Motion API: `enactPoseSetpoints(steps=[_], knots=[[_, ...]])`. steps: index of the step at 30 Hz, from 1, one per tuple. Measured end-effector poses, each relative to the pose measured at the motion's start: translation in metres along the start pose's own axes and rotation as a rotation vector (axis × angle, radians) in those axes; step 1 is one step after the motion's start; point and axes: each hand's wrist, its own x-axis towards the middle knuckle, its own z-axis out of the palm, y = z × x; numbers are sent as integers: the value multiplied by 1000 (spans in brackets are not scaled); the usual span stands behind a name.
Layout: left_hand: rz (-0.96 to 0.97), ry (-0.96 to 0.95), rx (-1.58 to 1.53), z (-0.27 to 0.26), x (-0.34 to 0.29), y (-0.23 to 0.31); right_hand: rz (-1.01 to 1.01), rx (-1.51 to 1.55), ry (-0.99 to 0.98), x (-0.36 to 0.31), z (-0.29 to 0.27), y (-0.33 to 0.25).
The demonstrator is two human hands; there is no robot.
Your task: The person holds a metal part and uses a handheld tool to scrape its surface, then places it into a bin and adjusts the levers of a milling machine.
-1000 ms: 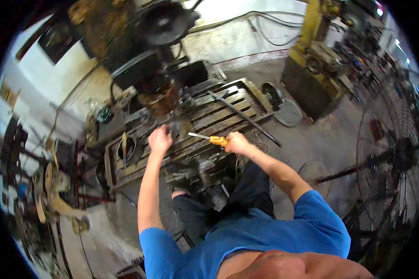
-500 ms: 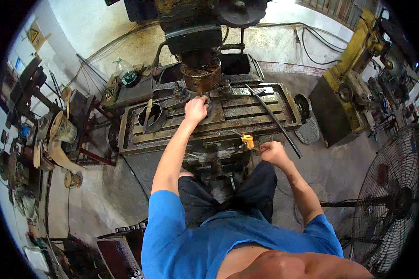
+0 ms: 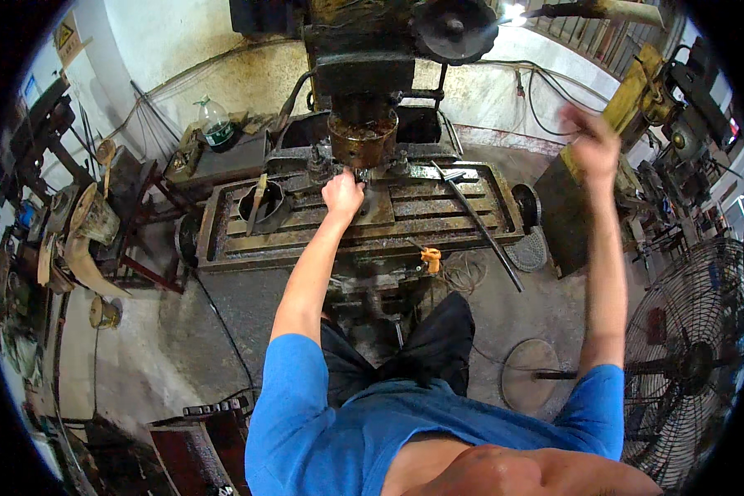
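Note:
My left hand (image 3: 343,196) is closed just below the round spindle head (image 3: 362,139) of a milling machine, over the slotted table (image 3: 438,217). Whatever its fingers grip is mostly hidden; a small metal part shows beside them. Up at the right, my right hand (image 3: 593,150) is raised off the table, its fingers smeared by motion. An orange air blow gun (image 3: 431,259) with a thin nozzle hangs at the table's front edge, apart from both hands. Above the spindle's right side is a dark handwheel (image 3: 453,30).
On the table's left stands a dark pot (image 3: 279,212) with a brush-like stick across it. A long bar (image 3: 484,231) lies over the right end, sticking out past the front edge. A large fan (image 3: 690,364) stands at right, a bottle (image 3: 216,126) at back left.
My right hand has risen from beside the blow gun to high at the right. The left hand stays below the spindle. The whole view has shifted slightly.

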Motion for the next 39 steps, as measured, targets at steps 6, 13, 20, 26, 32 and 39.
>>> enactPoseSetpoints(steps=[6,13,20,26,32,39], knots=[[-13,-60,-99,3,11,-14,-206,784,167,118,-35,-99],[-64,-65,-90,5,12,-9,-303,424,119,20,-31,-73],[-64,-38,-78,12,13,-11,-319,505,268,-20,-2,-64],[-32,9,-129,21,16,-20,-326,535,293,-31,10,-56],[-68,-14,-113,16,11,-15,-339,434,164,-3,-11,-68],[-48,59,-113,21,12,-17,-140,139,341,-17,0,-77]])
